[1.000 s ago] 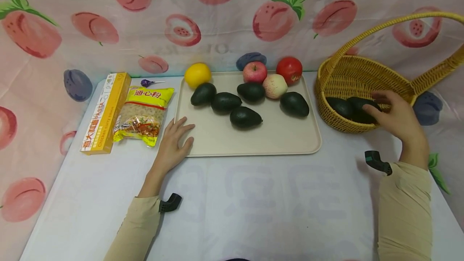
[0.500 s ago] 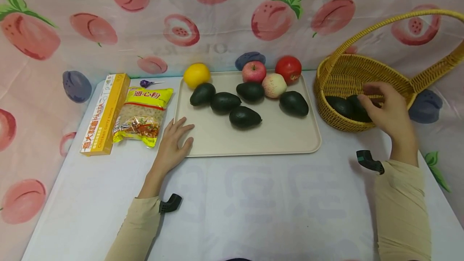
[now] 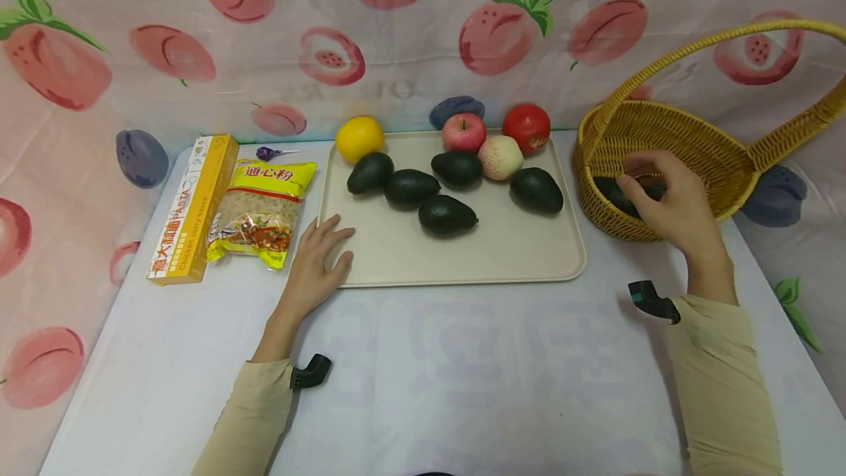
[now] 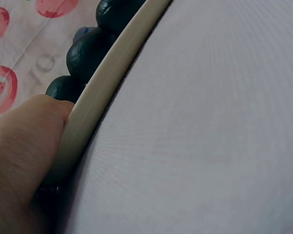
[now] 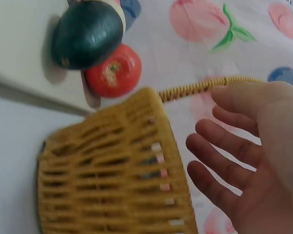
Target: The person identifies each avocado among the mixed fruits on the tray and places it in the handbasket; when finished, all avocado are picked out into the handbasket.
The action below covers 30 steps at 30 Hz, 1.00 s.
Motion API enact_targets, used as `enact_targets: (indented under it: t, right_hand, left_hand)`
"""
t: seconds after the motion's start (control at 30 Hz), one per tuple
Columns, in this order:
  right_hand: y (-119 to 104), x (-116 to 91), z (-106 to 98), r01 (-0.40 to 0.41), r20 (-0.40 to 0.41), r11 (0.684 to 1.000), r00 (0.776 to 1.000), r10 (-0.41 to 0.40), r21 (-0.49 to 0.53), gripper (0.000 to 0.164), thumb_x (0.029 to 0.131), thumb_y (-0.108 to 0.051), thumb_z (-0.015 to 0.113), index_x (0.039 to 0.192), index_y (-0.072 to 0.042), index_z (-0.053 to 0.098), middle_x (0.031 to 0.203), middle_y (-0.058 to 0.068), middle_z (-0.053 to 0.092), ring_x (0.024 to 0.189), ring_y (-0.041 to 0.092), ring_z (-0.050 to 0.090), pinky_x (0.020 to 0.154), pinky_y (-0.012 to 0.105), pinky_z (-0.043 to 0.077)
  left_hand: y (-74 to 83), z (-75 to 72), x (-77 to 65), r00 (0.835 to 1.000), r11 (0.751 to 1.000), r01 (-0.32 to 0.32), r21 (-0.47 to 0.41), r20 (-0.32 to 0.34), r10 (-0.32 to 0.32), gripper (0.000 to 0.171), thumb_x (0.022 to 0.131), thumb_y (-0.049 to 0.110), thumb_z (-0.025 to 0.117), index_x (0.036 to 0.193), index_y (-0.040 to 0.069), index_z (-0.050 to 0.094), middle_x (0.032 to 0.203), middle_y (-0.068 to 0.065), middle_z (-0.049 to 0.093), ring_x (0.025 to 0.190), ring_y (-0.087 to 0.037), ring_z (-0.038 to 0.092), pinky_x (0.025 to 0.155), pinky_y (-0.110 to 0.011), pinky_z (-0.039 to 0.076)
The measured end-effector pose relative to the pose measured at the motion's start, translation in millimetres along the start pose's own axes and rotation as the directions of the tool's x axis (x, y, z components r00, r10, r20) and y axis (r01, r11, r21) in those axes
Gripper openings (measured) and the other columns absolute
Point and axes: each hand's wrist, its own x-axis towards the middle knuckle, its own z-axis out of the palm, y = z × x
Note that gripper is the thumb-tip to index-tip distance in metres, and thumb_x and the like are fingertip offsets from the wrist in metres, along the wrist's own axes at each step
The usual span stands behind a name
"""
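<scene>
My left hand (image 3: 316, 267) rests on the front left corner of the beige tray (image 3: 515, 259), its fingers spread over the rim. In the left wrist view the thumb side of that hand (image 4: 24, 141) lies against the tray's edge. At the right, my right hand (image 3: 677, 200) hovers over the front of the wicker basket (image 3: 598, 215). Dark green avocados (image 3: 611, 193) lie in the basket, partly hidden behind that hand. The right wrist view has the hand (image 5: 254, 146) with loosely bent fingers apart and nothing between them, beside the basket's woven wall (image 5: 112, 170).
On the tray sit several more avocados (image 3: 448, 214), a lemon (image 3: 360, 139), an apple (image 3: 465, 132), a pale speckled peach (image 3: 501, 158) and a red tomato-like fruit (image 3: 526, 128). A pasta bag (image 3: 262, 208), pasta box (image 3: 193, 208) and lollipop (image 3: 267, 153) lie left. The basket's handle (image 3: 727, 37) arches high.
My right hand has moved left across the basket, from above the right-hand avocado to over the basket's front left part. The left hand stays still on the tray.
</scene>
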Motion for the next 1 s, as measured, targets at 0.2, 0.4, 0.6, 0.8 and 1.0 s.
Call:
enact_targets:
  t: [0.2, 0.4, 0.6, 0.8, 1.0]
  right_hand:
    - [-9.4, 0.7, 12.2, 0.100, 0.017, 0.994, 0.995, -0.101, 0.031, 0.032, 0.086, -0.008, 0.066, 0.117, -0.003, 0.060, 0.104, 0.009, 0.062, 0.093, -0.007, 0.050, 0.079, 0.007, 0.040]
    - [-16.5, 2.5, 24.6, 0.171, 0.029, 0.984, 0.985, -0.172, 0.043, 0.032, 0.083, -0.002, 0.067, 0.114, -0.001, 0.060, 0.103, 0.009, 0.062, 0.093, 0.000, 0.053, 0.079, 0.006, 0.042]
    - [-23.6, 4.5, 40.4, 0.215, 0.056, 0.975, 0.974, -0.218, 0.057, 0.035, 0.081, 0.000, 0.068, 0.116, -0.001, 0.060, 0.105, 0.010, 0.061, 0.093, 0.007, 0.053, 0.079, 0.008, 0.042]
    - [-24.2, 2.5, 58.6, 0.241, 0.132, 0.969, 0.960, -0.246, 0.052, 0.041, 0.083, -0.006, 0.070, 0.121, -0.003, 0.056, 0.120, 0.012, 0.055, 0.101, 0.022, 0.055, 0.088, 0.010, 0.041]
    - [-24.1, 4.3, 70.1, 0.174, 0.200, 0.982, 0.962, -0.187, 0.079, 0.053, 0.084, -0.012, 0.070, 0.133, -0.009, 0.049, 0.142, 0.012, 0.040, 0.131, 0.031, 0.039, 0.109, 0.048, 0.034]
  left_hand:
    - [0.2, 0.2, -0.3, 1.000, 1.000, -0.001, -0.002, -0.004, 0.001, 0.038, 0.088, 0.021, 0.061, 0.127, 0.018, 0.059, 0.150, -0.009, 0.038, 0.144, -0.039, 0.017, 0.112, -0.065, 0.017]
    - [-0.3, 0.7, -0.3, 1.000, 1.000, -0.006, 0.001, -0.006, 0.006, 0.038, 0.088, 0.020, 0.061, 0.127, 0.018, 0.059, 0.150, -0.009, 0.038, 0.144, -0.039, 0.017, 0.112, -0.065, 0.018]
    - [-0.2, 0.1, 0.4, 1.000, 1.000, -0.010, 0.001, -0.008, 0.010, 0.038, 0.088, 0.020, 0.061, 0.127, 0.018, 0.059, 0.149, -0.010, 0.038, 0.144, -0.039, 0.017, 0.112, -0.065, 0.018]
    - [-1.0, 1.3, 0.1, 1.000, 1.000, -0.018, -0.003, -0.012, 0.018, 0.038, 0.088, 0.020, 0.061, 0.126, 0.017, 0.059, 0.149, -0.010, 0.039, 0.143, -0.039, 0.018, 0.112, -0.064, 0.018]
    - [-0.4, 1.3, -0.3, 1.000, 1.000, -0.017, -0.003, -0.008, 0.017, 0.038, 0.088, 0.020, 0.061, 0.126, 0.018, 0.059, 0.149, -0.010, 0.039, 0.144, -0.039, 0.017, 0.113, -0.063, 0.017]
